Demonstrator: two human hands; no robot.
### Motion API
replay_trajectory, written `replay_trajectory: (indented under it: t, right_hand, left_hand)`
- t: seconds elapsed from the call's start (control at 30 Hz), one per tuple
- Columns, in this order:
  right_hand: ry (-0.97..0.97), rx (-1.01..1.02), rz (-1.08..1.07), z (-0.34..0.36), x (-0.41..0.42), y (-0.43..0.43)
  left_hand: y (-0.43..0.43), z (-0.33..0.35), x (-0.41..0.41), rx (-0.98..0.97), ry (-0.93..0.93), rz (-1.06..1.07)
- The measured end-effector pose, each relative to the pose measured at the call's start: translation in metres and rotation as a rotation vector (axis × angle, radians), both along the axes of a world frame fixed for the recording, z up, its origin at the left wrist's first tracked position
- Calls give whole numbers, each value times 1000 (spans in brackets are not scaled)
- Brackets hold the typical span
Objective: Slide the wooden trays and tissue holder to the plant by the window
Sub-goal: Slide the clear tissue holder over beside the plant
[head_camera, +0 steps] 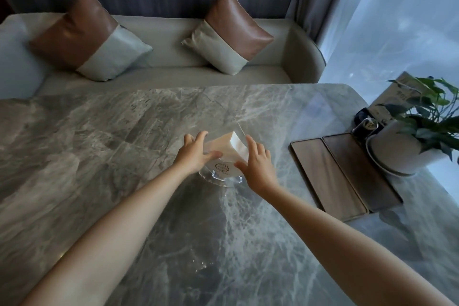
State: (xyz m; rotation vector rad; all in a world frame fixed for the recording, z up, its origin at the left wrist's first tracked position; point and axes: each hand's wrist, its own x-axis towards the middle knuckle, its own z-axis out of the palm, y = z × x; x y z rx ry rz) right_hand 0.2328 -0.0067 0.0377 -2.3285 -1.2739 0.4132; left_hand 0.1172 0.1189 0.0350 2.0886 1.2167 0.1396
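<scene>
A clear acrylic tissue holder point(221, 173) with a round base and a stack of tissues point(232, 144) stands in the middle of the marble table point(104, 136). My left hand point(195, 153) lies against its left side with fingers spread. My right hand point(255, 163) lies against its right side, fingers also spread. Two wooden trays sit side by side at the right, the lighter tray point(325, 176) on the left and the darker tray point(360, 169) touching the white pot of the plant point(407, 146) by the window point(397, 27).
A dark cup or jar point(365, 124) and a printed card point(395, 97) stand behind the plant pot. A grey sofa point(159, 62) with two brown and grey cushions runs along the far side of the table. The table's right edge is close to the window.
</scene>
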Motion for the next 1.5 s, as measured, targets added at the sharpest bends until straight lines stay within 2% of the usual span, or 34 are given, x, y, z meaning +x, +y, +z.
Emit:
replay_trajectory:
  t: [0.37, 0.83, 1.23, 1.5]
  right_hand:
    - [-12, -22, 44, 5, 22, -119]
    - [-19, -18, -121, -2, 68, -275]
    - [-20, 31, -406, 5, 150, -391]
    - [-63, 70, -570, 20, 211, -444]
  left_hand:
    - [-104, 4, 11, -15, -9, -153]
    - [-236, -1, 75, 17, -18, -387]
    - [-330, 10, 201, -16, -111, -629]
    - [-379, 21, 295, -13, -97, -754]
